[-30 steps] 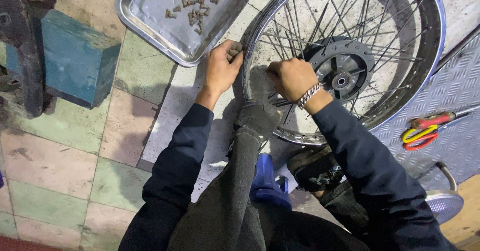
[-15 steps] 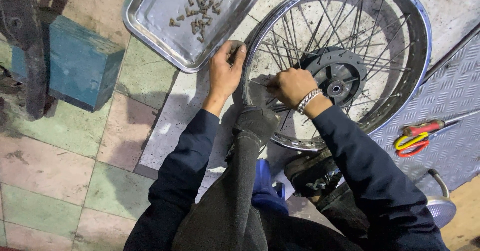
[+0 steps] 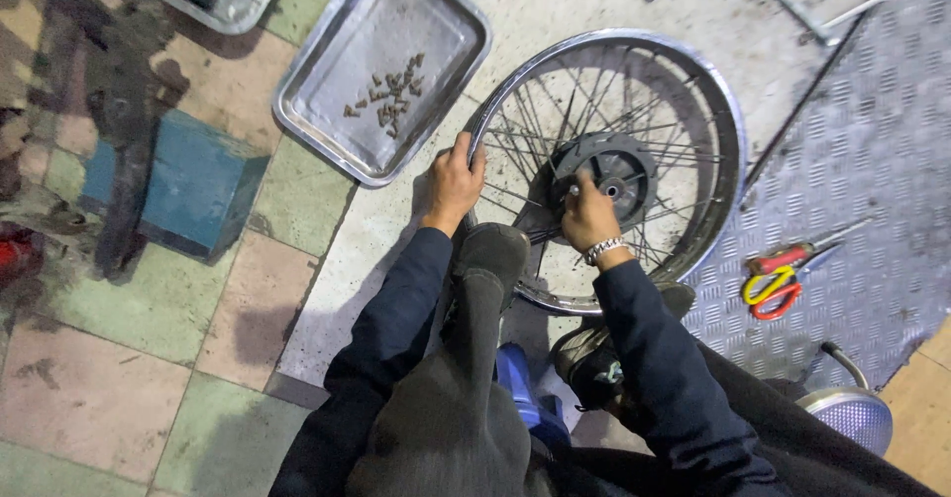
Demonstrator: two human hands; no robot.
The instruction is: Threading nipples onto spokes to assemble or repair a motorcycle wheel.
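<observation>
Left hand [image 3: 454, 182]: fingers curled over the rim [image 3: 718, 110] of the spoked wheel [image 3: 614, 101], clamped. Right hand [image 3: 588, 214]: fingers closed, pinching a spoke beside the hub [image 3: 604, 165]. Wheel flat on the floor, bare of tyre, spokes fitted. Small loose fittings [image 3: 388, 95] left in the metal tray [image 3: 317, 125] alongside.

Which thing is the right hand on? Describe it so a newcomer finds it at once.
A spoked wheel with a shiny rim lies flat on the floor; the left hand grips its rim. At the centre, where the spokes meet, sits the dark round hub, touched by the right hand. It is the only dark disc there.
</observation>
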